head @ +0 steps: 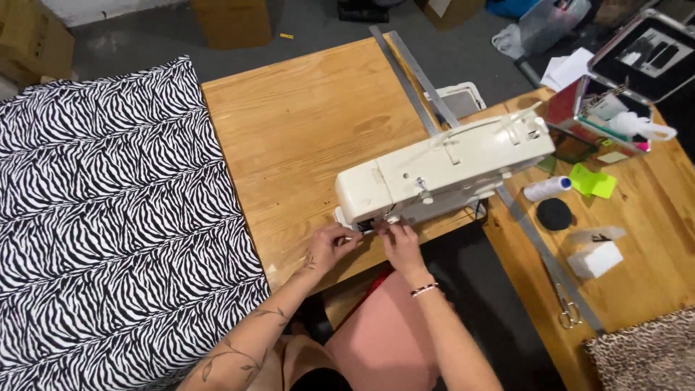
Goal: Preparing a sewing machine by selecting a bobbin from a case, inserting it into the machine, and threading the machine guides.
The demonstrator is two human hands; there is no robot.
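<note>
A white sewing machine stands on the front edge of a wooden table, seen from above. Both of my hands are at its needle end on the left. My left hand has its fingers pinched together just under the machine's head. My right hand reaches up beside it, fingertips at the needle area. What the fingers hold is too small to make out; it could be thread. A bead bracelet sits on my right wrist.
Zebra-print fabric covers the table's left part. A long metal ruler runs diagonally behind the machine. To the right lie a white thread spool, a black round disc, scissors, a white block and an open case. Leopard-print fabric is at bottom right.
</note>
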